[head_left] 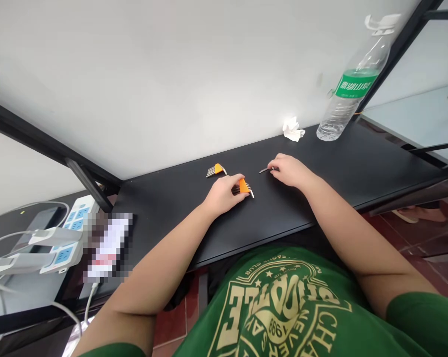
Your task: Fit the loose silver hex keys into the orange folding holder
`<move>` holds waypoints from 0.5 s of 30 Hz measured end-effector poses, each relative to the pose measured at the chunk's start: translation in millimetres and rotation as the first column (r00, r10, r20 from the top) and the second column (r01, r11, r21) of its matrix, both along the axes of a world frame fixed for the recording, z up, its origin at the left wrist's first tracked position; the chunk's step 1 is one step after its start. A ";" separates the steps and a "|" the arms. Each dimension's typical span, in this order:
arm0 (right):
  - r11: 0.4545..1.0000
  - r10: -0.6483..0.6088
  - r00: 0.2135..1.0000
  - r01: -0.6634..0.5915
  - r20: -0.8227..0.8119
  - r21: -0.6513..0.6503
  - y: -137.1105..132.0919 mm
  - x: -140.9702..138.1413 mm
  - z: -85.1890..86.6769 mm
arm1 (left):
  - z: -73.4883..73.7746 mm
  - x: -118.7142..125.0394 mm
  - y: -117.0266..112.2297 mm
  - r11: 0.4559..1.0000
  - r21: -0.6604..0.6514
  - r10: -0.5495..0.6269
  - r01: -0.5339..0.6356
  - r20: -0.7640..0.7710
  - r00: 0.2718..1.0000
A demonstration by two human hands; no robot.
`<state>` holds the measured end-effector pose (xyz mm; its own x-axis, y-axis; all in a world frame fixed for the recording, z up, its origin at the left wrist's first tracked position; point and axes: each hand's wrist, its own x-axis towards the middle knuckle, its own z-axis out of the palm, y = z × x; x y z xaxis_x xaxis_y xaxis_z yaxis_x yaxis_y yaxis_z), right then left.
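On the black desk (358, 163) my left hand (224, 194) rests with fingers curled around an orange holder of hex keys (244, 187); the metal key ends stick out to the right of it. A second orange holder with hex keys (216, 170) lies just beyond that hand, untouched. My right hand (289, 170) sits a little to the right, fingers pinched on one loose dark hex key (264, 170) that lies flat on the desk and points left.
A plastic water bottle (352, 91) with a green label stands at the back right by the white wall, a crumpled white tissue (293, 129) beside it. At the left edge are a power strip (66, 233) with plugs and cables and a blurred phone (107, 246).
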<state>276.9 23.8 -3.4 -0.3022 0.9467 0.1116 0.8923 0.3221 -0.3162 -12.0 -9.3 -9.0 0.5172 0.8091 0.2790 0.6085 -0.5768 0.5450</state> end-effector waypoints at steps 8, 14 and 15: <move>0.999 0.008 0.997 -0.004 0.077 -0.050 -4.7 -5.3 7.1 | -0.7 -0.3 0.5 1.000 -0.005 0.010 -0.010 -0.013 1.000; 0.982 0.102 0.993 -0.090 0.064 -0.166 -21.2 -20.5 16.3 | -0.2 0.4 0.8 1.000 -0.030 0.007 -0.008 -0.013 1.000; 0.981 0.133 0.991 -0.130 0.013 -0.146 -23.1 -22.2 16.8 | -0.1 0.6 0.7 0.999 -0.035 0.006 -0.006 -0.015 1.000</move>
